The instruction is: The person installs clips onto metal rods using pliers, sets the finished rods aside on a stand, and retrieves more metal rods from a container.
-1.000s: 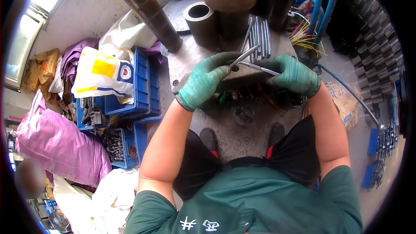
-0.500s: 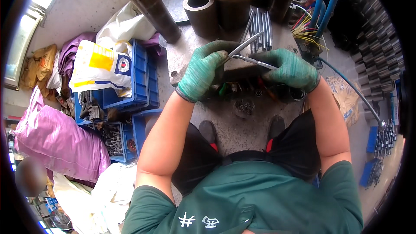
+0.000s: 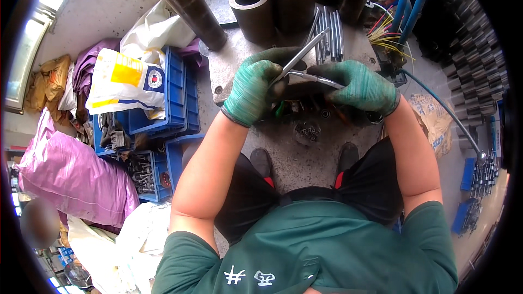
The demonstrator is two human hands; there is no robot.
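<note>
Head cam, upper middle of the frame: I'm looking at a thin metal rod [image 3: 305, 53] whose long axis slants from lower left up to upper right, its low end pinched in the left hand [image 3: 255, 91], green glove curled tight round it. A second metal rod [image 3: 318, 79] lies nearly flat, running off to the right into the right hand [image 3: 359, 86], which is closed on it too. The two rods meet between the gloves, so both hands are about equally near. Behind sits a bundle of rods [image 3: 327, 35] on the grey bench [image 3: 294, 158], a steel ring [image 3: 249, 5] further up, blue crates [image 3: 174, 98] at left.
</note>
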